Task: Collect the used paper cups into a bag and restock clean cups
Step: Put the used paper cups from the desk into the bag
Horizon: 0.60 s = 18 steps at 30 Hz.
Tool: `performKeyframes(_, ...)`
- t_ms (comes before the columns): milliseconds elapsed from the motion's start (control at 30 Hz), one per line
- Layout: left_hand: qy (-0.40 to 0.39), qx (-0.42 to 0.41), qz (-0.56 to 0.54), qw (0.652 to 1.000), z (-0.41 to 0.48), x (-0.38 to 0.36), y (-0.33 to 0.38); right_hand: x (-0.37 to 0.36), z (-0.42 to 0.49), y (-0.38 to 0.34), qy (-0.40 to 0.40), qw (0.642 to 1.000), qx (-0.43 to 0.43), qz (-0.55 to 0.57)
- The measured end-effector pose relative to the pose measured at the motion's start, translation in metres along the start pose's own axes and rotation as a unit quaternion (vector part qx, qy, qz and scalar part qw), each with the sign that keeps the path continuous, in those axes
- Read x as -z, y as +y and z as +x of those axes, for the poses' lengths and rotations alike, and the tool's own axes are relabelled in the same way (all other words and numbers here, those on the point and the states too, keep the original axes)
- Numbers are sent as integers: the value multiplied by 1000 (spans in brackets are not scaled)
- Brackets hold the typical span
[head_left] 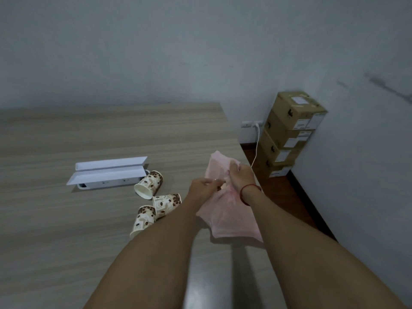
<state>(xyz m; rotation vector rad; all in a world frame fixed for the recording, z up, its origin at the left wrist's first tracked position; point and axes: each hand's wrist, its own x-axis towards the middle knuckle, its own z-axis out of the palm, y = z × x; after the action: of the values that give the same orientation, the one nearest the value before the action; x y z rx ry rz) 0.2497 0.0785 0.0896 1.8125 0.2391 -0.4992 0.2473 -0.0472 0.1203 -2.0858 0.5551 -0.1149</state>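
Your left hand and right hand both pinch the limp, slippery pink bag; take the light, crushable cups at nine o'clock by their rims.

"What are you wearing on your arms?"

"Just a thin red cord bracelet, looped round my right wrist behind my right hand."

"And the other side?"

"My left hand and forearm are bare. The right forearm is bare too, down to the bottom edge of the view."
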Motion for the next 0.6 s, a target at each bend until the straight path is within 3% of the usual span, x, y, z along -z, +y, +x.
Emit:
performKeyframes(267, -60, 77, 131, 987, -25, 6, -20, -16, -22, 18, -49, 998, -20, 22)
performKeyframes(433, 60, 31, 86, 994, -14, 46, -39, -41, -28, 20, -81, 996, -29, 3)
performKeyframes(600, 152, -9, 286, 946, 3, 90, -63, -64, -29, 24, -99, 994, -38, -19)
